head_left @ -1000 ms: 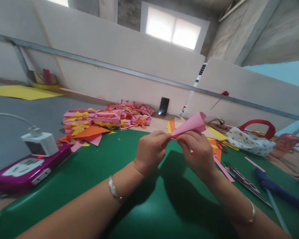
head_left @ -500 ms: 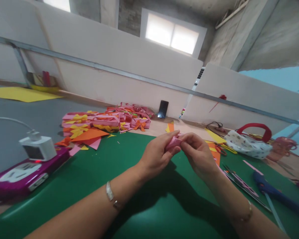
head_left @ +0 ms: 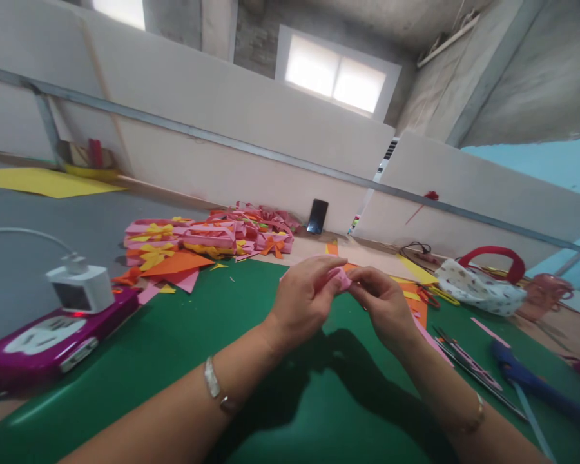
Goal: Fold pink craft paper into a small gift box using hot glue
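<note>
My left hand [head_left: 300,301] is closed around a small folded piece of pink paper [head_left: 343,278], its thumb pressed along the near side. The fingertips of my right hand [head_left: 385,304] pinch at the right end of the same paper. Most of the piece is hidden inside the left fingers, so its full shape does not show. Both hands are held above a green mat [head_left: 222,335]. Beyond them, to the left, lies a heap of pink paper pieces [head_left: 207,237] with yellow and orange bows.
A purple power strip [head_left: 101,328] with a white charger [head_left: 80,288] stands at left. On the right are a blue glue gun [head_left: 522,370], tweezers [head_left: 478,367], scissors [head_left: 429,296] and a white pouch with a red handle [head_left: 478,283]. A phone [head_left: 318,216] leans against the back panel.
The pink paper has turned in my left hand, whose fingers now cover more of it. My right fingertips have shifted slightly down along its right end. The camera view has moved a little.
</note>
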Demonstrator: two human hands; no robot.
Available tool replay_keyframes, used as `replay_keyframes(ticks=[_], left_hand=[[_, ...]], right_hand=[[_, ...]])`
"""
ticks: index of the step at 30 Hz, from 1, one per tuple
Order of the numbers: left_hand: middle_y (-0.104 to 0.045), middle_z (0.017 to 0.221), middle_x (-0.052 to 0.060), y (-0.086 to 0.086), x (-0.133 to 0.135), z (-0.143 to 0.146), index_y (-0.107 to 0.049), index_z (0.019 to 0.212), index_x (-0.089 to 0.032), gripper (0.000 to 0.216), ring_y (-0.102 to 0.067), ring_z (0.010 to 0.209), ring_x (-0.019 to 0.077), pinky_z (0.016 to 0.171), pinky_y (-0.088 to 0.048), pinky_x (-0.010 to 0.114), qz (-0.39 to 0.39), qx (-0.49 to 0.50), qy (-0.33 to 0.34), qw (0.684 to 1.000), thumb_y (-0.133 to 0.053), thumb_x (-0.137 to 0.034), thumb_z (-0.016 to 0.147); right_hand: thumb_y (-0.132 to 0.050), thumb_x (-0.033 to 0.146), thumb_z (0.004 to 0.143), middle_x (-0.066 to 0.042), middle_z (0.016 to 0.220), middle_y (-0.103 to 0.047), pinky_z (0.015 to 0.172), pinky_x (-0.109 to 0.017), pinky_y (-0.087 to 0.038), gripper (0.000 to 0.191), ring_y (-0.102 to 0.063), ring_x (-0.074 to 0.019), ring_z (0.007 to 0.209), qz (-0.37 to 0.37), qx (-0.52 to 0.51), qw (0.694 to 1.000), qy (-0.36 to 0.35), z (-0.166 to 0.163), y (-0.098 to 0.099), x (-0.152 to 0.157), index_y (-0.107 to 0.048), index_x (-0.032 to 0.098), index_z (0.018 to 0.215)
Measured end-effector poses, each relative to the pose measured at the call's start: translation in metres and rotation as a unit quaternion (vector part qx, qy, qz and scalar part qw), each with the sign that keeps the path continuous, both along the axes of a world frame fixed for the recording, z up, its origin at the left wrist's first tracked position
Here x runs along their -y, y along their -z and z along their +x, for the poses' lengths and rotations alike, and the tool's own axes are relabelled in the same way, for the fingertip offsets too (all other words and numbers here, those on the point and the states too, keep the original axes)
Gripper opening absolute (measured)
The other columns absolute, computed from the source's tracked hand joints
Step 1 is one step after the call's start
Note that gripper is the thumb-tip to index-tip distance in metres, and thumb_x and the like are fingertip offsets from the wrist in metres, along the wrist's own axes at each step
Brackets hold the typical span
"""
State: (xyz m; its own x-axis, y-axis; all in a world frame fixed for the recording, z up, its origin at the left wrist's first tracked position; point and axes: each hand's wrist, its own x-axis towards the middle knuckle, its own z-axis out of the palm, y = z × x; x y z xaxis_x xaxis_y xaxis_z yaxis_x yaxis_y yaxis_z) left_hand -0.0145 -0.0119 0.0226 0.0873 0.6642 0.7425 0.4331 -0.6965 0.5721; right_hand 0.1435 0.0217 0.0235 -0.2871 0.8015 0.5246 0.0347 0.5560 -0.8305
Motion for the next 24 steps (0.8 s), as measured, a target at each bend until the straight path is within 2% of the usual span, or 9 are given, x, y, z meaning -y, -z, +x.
replay_keyframes(ticks=[2, 5, 12, 17, 21, 24], left_hand=[[-0.064, 0.101, 0.003, -0.002, 0.000, 0.000, -0.063, 0.100, -0.021, 0.025, -0.056, 0.096, 0.0139, 0.087, -0.043, 0.028, 0.023, 0.025, 0.006, 0.999, -0.049, -0.013, 0.081], [-0.063, 0.090, 0.003, -0.004, -0.001, -0.001, -0.067, 0.087, -0.020, 0.015, -0.056, 0.087, 0.0141, 0.080, -0.044, 0.028, 0.047, 0.013, 0.004, 0.999, -0.055, -0.016, 0.079], [-0.054, 0.074, 0.001, -0.017, -0.002, -0.014, -0.063, 0.072, -0.017, 0.011, -0.048, 0.073, 0.0138, 0.066, -0.038, 0.026, 0.025, -0.137, -0.006, 0.990, -0.058, -0.026, 0.078], [-0.050, 0.065, -0.001, -0.026, 0.001, -0.017, -0.055, 0.069, -0.016, 0.019, -0.043, 0.064, 0.0122, 0.057, -0.032, 0.025, -0.012, -0.217, -0.001, 0.976, -0.053, -0.030, 0.082], [-0.050, 0.066, -0.002, -0.028, 0.005, -0.017, -0.051, 0.069, -0.016, 0.017, -0.044, 0.064, 0.0114, 0.058, -0.032, 0.024, -0.013, -0.219, 0.031, 0.975, -0.047, -0.023, 0.084], [-0.053, 0.070, -0.001, -0.029, 0.006, -0.017, -0.051, 0.071, -0.017, 0.015, -0.046, 0.067, 0.0117, 0.059, -0.033, 0.024, 0.003, -0.212, 0.021, 0.977, -0.046, -0.023, 0.084]], right_hand=[[-0.065, 0.019, 0.071, 0.001, 0.076, -0.061, 0.065, -0.024, -0.046, 0.006, -0.055, -0.0118, 0.070, 0.006, 0.005, 1.000, -0.004, 0.002, -0.001, -0.001, -0.064, 0.021, 0.076], [-0.064, 0.018, 0.072, 0.001, 0.079, -0.062, 0.068, -0.023, -0.045, 0.005, -0.056, -0.0118, 0.075, 0.022, 0.010, 1.000, -0.012, 0.002, -0.002, 0.001, -0.065, 0.021, 0.077], [-0.063, 0.018, 0.075, -0.002, 0.080, -0.061, 0.073, -0.030, -0.045, 0.005, -0.056, -0.0149, 0.079, 0.055, 0.029, 0.997, -0.047, 0.003, -0.005, 0.004, -0.065, 0.020, 0.079], [-0.062, 0.019, 0.076, -0.003, 0.081, -0.062, 0.075, -0.031, -0.045, 0.004, -0.057, -0.0152, 0.080, 0.061, 0.021, 0.995, -0.075, 0.000, -0.009, 0.008, -0.066, 0.020, 0.078], [-0.065, 0.021, 0.075, -0.002, 0.084, -0.063, 0.077, -0.031, -0.046, 0.004, -0.058, -0.0148, 0.082, 0.037, -0.001, 0.993, -0.108, -0.002, -0.010, 0.012, -0.067, 0.021, 0.078], [-0.063, 0.023, 0.077, -0.003, 0.089, -0.065, 0.082, -0.032, -0.046, 0.009, -0.058, -0.0154, 0.088, 0.013, 0.007, 0.995, -0.101, -0.003, -0.010, 0.012, -0.068, 0.022, 0.084]])
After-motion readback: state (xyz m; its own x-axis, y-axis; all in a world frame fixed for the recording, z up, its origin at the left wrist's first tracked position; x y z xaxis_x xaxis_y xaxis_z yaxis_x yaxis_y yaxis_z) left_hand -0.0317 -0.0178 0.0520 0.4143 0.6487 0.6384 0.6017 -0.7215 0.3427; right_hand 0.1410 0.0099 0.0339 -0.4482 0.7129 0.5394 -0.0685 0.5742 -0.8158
